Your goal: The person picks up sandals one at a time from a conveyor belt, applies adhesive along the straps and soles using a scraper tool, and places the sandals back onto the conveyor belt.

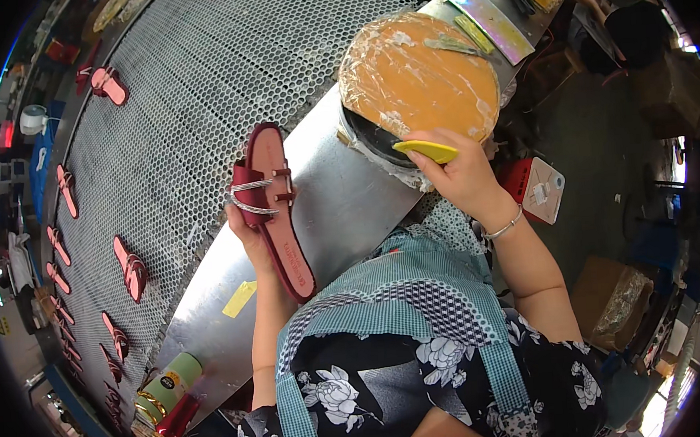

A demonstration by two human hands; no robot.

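Observation:
My left hand (249, 239) holds a dark red flat sandal (273, 207) from underneath, sole lining up, with a silver band across its straps. It hovers over the metal bench edge (333, 211). My right hand (461, 172) grips a yellow flat tool (426, 150) at the rim of a round orange pad (415, 76) wrapped in plastic film, which sits on a dark drum.
A perforated metal conveyor (198, 91) curves to the left, carrying several pink and red sandals (131, 269). A green cylinder and red items (168, 390) stand at the bench's near end. A yellow tag (239, 299) lies on the bench. A red box (534, 188) sits at right.

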